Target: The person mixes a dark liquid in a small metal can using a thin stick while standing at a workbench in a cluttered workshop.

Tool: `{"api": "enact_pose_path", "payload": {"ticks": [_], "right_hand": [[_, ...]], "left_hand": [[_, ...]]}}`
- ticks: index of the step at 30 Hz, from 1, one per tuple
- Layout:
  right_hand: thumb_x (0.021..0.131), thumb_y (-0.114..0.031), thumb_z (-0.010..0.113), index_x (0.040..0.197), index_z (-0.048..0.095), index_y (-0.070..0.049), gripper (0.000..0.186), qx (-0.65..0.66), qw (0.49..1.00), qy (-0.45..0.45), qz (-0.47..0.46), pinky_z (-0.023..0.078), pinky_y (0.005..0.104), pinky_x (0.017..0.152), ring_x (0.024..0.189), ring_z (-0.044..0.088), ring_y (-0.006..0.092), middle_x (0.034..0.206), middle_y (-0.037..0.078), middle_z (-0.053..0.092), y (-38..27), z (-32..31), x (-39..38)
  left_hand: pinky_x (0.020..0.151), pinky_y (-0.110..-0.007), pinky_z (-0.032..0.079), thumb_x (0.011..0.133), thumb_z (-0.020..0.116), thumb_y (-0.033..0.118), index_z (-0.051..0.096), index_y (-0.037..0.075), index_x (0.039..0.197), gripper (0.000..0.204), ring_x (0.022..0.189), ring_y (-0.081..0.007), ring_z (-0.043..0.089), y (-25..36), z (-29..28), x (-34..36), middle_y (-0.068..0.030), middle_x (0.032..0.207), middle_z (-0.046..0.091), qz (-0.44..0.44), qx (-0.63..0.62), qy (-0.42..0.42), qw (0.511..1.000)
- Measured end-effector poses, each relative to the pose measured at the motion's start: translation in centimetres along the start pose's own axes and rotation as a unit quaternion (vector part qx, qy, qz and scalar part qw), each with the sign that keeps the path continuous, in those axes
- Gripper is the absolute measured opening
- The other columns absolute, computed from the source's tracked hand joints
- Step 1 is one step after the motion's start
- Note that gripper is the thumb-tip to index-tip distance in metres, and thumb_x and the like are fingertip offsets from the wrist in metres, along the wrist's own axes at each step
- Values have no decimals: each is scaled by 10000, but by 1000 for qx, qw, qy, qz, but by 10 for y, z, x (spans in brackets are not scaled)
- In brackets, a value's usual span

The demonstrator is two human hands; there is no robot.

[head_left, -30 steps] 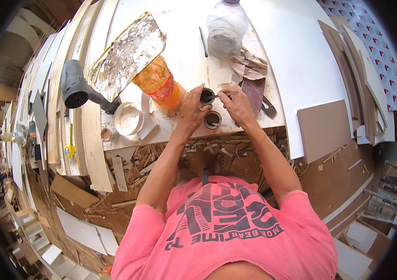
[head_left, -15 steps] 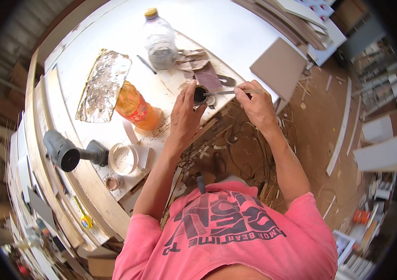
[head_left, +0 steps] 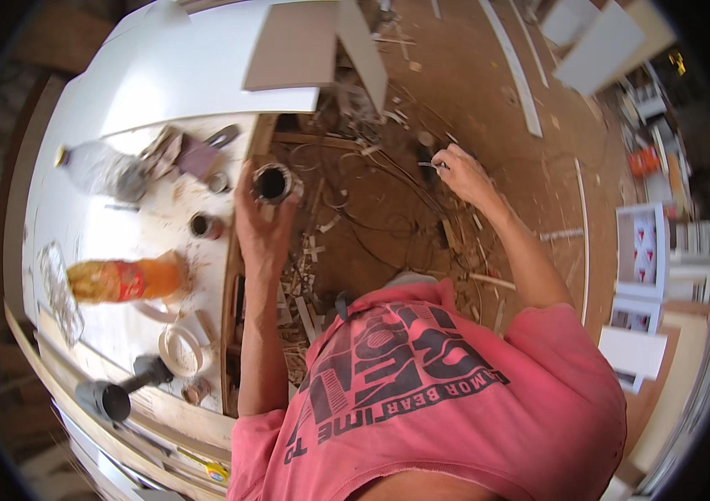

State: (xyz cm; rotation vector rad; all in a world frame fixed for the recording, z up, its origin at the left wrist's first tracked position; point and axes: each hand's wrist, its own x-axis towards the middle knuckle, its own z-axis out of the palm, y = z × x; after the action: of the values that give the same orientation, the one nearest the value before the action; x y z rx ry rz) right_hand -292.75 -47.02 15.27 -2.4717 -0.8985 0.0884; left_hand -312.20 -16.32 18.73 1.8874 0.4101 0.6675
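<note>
At the table's edge, the left hand (head_left: 261,224) gripped a small open tin (head_left: 272,182), already uncapped. Well to its right, over the littered floor (head_left: 372,217), the right hand (head_left: 460,171) pinched something small, too blurred to identify. A second tin (head_left: 203,225) sat just left of the left hand, apparently untouched.

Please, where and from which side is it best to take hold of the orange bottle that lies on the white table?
Probably around its middle. The orange bottle lies on its side on the white table, so the round body is easiest to wrap from above. Its right end nearly touches the tape roll, leaving less room there.
</note>
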Motion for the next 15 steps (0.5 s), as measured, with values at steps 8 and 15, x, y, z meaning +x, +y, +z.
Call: {"api": "enact_pose_path", "payload": {"ticks": [8,15], "right_hand": [[840,-84,595,998,611,-52,162,-59,962,27,265,455,427,804,963,565,386,968,176,591,216,-27,-175],[852,-150,578,1051,595,-89,209,-120,897,102,413,475,466,753,914,608,401,947,188,642,283,-80,-248]], "left_hand": [[940,-347,476,824,716,81,307,69,1444,743,1173,-233,512,29,114,-35,-141,1370,431,-80,-64,-92,990],[1015,-400,424,817,714,67,281,94,1463,778,1245,-230,478,72,249,-29,-128,1387,427,-72,-121,-241,960]]}}
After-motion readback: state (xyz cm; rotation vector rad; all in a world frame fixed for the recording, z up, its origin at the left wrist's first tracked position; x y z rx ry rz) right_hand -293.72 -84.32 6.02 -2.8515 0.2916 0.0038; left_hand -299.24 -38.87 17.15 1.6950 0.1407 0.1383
